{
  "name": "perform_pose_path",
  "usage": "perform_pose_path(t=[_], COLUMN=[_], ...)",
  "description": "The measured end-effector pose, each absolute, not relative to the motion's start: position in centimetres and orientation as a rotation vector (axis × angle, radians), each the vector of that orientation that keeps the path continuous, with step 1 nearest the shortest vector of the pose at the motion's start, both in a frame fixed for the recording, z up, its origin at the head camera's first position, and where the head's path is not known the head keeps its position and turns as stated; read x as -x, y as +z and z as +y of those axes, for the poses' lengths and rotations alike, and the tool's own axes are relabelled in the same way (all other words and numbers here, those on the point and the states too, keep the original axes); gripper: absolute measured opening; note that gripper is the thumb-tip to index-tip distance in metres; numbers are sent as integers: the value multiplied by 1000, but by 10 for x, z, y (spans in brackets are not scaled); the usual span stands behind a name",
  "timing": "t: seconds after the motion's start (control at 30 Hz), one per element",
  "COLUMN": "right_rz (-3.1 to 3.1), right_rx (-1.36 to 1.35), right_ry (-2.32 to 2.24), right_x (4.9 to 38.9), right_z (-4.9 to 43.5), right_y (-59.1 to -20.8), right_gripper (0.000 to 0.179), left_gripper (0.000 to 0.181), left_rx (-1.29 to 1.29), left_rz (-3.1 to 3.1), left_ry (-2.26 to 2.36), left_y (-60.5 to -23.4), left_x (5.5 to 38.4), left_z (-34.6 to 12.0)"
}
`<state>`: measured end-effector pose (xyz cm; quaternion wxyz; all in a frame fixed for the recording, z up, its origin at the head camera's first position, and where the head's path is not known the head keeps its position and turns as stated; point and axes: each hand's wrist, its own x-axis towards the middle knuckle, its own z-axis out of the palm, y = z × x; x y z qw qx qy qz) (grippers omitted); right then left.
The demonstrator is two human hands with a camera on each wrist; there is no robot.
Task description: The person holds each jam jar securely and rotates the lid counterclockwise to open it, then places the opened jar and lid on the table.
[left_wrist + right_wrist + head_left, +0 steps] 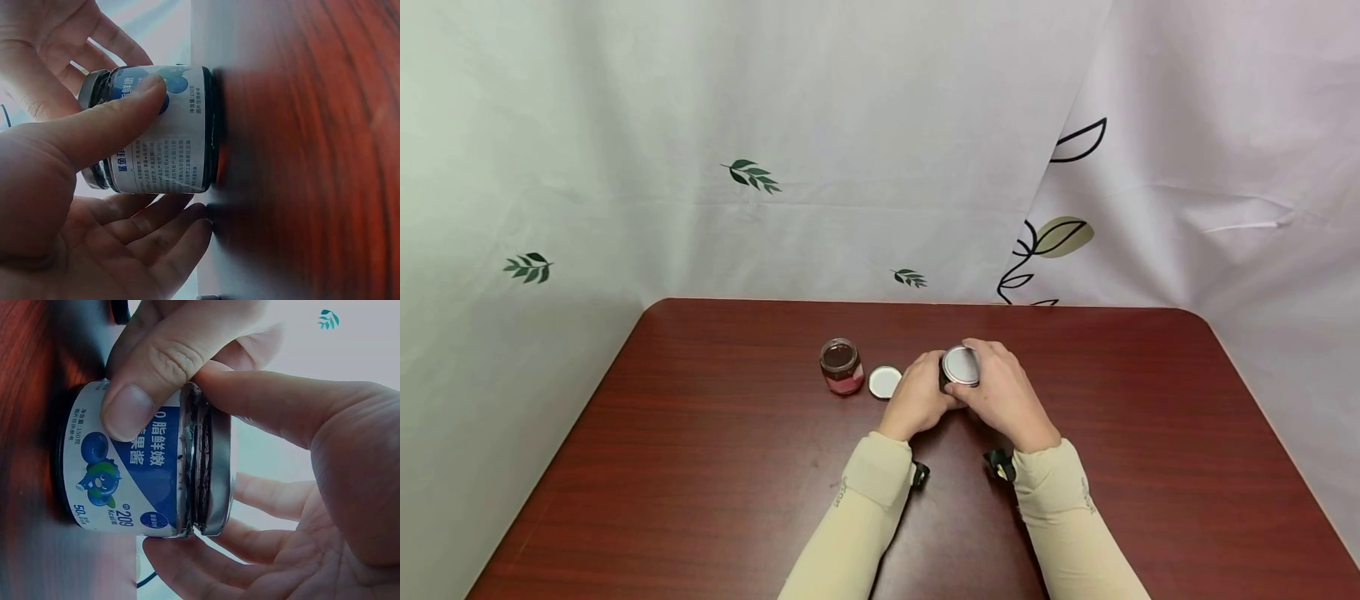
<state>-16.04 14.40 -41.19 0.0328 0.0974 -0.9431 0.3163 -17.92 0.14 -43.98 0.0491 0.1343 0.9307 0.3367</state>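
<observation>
Head view: left fingers (925, 365) grip a jar (122, 472), right fingers (991, 352) its silver lid (960, 367).

In the head view, the left fingers (927, 362) and right fingers (992, 350) hide most of the jar (961, 367); the near edge of the bench (700, 467) is cut off, lettering (841, 492) on the left sleeve (867, 500) too small to read. The right wrist view crops a dark object (120, 311).

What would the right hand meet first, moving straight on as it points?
First, the round silver metal lid the right hand holds; past that, the way looks free over the reddish wooden table to the white leaf-printed curtain, though depth is unclear.
</observation>
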Motion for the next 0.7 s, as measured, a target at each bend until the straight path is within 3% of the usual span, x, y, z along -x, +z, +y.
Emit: perform_pose_path(t=[0.7], right_rz=[-2853], right_rx=[-314], right_ry=[996], right_x=[163], right_z=[146], right_y=[-413], right_gripper=[64], left_gripper=[65], left_rx=[-382], left_rz=[2821], left_ry=[1066], left_y=[-440], left_x=[179], left_z=[-1])
